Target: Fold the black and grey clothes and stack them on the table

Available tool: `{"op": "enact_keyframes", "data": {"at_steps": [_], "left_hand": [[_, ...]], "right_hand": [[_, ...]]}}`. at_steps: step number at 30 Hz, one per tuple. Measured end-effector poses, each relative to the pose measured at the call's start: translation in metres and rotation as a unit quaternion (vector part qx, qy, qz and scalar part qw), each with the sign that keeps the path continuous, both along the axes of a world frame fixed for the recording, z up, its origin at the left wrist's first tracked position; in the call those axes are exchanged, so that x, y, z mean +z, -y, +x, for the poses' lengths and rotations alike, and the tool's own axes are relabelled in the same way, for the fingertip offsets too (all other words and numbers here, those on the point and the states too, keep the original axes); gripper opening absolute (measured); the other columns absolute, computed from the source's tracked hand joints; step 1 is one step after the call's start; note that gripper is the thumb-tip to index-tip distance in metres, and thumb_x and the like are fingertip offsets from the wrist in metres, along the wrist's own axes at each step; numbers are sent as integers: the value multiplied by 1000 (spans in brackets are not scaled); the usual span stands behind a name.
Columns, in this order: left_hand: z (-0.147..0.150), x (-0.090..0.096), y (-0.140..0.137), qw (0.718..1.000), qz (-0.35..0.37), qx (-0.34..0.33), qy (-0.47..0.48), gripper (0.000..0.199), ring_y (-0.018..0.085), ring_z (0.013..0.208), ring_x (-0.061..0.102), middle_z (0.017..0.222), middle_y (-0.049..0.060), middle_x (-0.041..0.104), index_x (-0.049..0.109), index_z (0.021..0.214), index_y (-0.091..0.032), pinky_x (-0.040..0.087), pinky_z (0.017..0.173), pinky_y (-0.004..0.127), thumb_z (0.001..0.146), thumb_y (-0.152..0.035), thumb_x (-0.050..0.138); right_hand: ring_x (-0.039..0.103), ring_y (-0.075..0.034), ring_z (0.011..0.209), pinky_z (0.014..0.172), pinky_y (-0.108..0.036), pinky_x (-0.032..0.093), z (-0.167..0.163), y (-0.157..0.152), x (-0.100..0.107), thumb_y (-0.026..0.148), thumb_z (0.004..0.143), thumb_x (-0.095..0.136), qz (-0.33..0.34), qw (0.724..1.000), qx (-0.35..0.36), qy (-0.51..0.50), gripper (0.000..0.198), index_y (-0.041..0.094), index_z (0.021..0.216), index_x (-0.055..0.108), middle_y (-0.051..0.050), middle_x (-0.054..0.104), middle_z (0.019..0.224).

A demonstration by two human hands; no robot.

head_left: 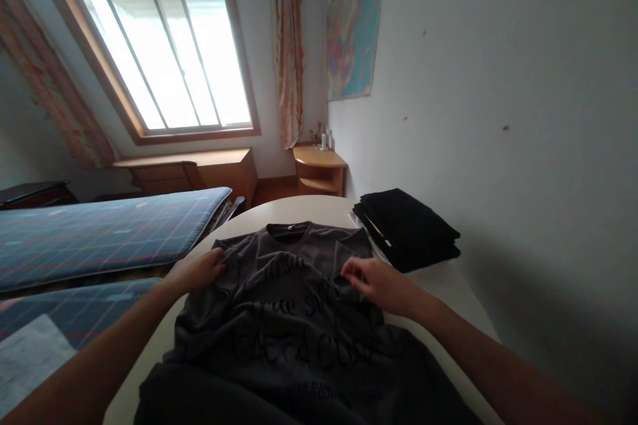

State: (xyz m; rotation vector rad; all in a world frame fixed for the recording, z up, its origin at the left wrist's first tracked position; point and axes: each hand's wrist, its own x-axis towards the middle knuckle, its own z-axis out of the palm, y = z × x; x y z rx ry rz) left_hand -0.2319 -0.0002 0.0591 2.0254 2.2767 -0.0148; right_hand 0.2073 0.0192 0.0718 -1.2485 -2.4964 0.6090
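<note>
A dark grey T-shirt (299, 319) with black lettering lies front side up on a pale round-edged table (279, 209). Its collar points away from me and wrinkles run across the chest. At the left sleeve, my left hand (202, 269) has its fingers closed on the cloth near the shoulder. My right hand (373, 282) pinches the fabric by the right sleeve, fingers curled and thumb inward. The shirt's lower part spreads toward me and runs out of view at the bottom.
A stack of folded black clothes (406, 226) sits at the table's right, close to the white wall (523, 179). Left of the table are plaid-covered cushions (109, 232) and a sheet of paper (34, 358). A corner shelf (319, 158) and wooden desk (219, 163) stand beyond.
</note>
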Motion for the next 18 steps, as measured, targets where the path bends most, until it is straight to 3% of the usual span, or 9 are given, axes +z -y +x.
{"op": "enact_keyframes", "data": {"at_steps": [3,9,13,18], "left_hand": [[-8,-11,-33,998,35,47,-40,45,31,113,66,129,14,66,60,129,-20,51,93,37,89,-36,48],[-18,-36,-69,992,46,99,-63,61,34,117,63,129,22,65,49,141,-7,48,97,41,87,-35,50],[-23,-44,-85,990,57,112,-62,58,31,121,61,128,22,65,56,135,-6,47,99,36,82,-28,51],[-27,-46,-100,992,43,112,-45,39,31,109,67,120,18,70,72,108,-14,52,88,35,78,-26,51]], "right_hand": [[69,-19,88,73,-26,44,-10,-33,-5,27,95,52,83,990,-104,45,19,20,104,68,-6,74,98],[66,-25,107,86,-32,48,-33,-82,-23,33,96,52,114,970,-164,138,29,18,117,65,-12,70,118],[63,-26,114,93,-33,48,-48,-113,-27,25,97,48,112,963,-187,156,31,16,123,62,-15,65,126],[67,-30,107,88,-37,51,-60,-154,-35,27,95,51,80,955,-221,180,31,13,118,68,-19,68,122]]}}
